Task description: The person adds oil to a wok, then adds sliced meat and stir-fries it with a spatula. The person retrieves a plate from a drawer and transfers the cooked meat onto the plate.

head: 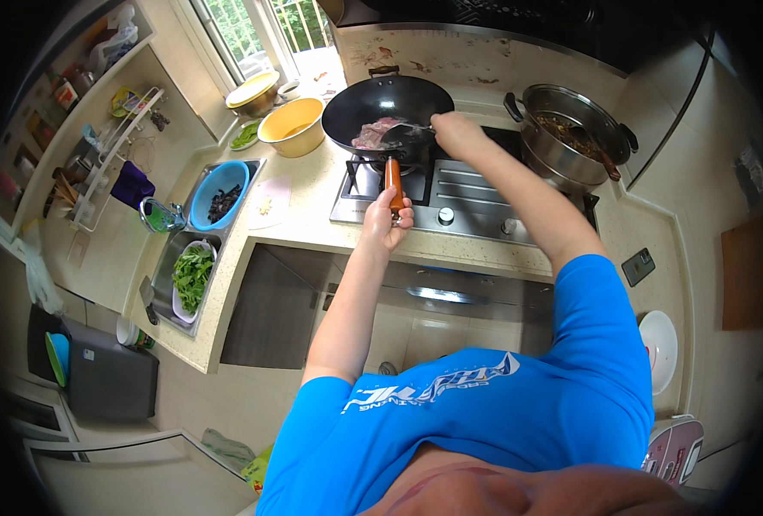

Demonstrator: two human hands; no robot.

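Note:
My left hand [388, 218] is wrapped around the orange-brown wooden handle [392, 182] of a black wok [383, 106] on the left burner. The wok tilts so that its inside faces me. Pale pink raw-looking meat [375, 134] lies low in it, towards the handle side. My right hand [457, 134] reaches over the wok's right rim and grips a metal cooking spatula [414, 126]. The spatula's head is down beside the meat, and part of it is hard to make out. Most of the burner under the wok is hidden.
Right of the wok stands a steel pot [565, 161] with dark food and a utensil. A yellow basin [293, 126] sits close on the left. The sink holds a blue basin [234, 173] and leafy greens [192, 274]. A phone [638, 267] and white plate [659, 351] lie right.

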